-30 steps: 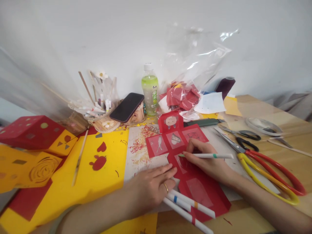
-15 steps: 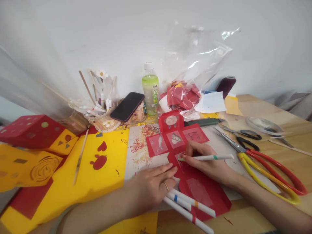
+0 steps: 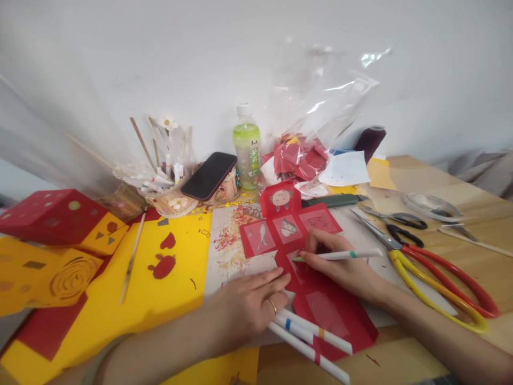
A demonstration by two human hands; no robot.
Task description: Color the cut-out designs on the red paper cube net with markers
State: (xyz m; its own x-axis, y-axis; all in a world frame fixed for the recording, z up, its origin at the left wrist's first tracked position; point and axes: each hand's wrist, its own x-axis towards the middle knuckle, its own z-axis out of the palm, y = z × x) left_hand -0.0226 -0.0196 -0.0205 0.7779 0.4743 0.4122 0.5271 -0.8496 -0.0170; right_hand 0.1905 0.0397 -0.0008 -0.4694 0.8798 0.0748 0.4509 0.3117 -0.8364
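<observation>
A red card cutout, shaped like an unfolded box, lies on a white sheet, with clear film windows and small drawings on its panels. In my right hand is a white marker with a green band; its green tip touches a film window near the middle of the card. My left hand, with a ring on one finger, rests its fingertips on the card's left edge. Its curled fingers hold white markers with blue, orange and red bands, which stick out towards the lower right. Their other ends are hidden under the palm.
Right of the card lie red-and-yellow-handled scissors and black-handled scissors. Behind stand a drink bottle, a phone on a basket, and a plastic bag of red scraps. Yellow card and decorated boxes fill the left.
The view has shifted very slightly. My right hand and the green-banded marker have moved a touch to the left; the left hand stays in place on the card.
</observation>
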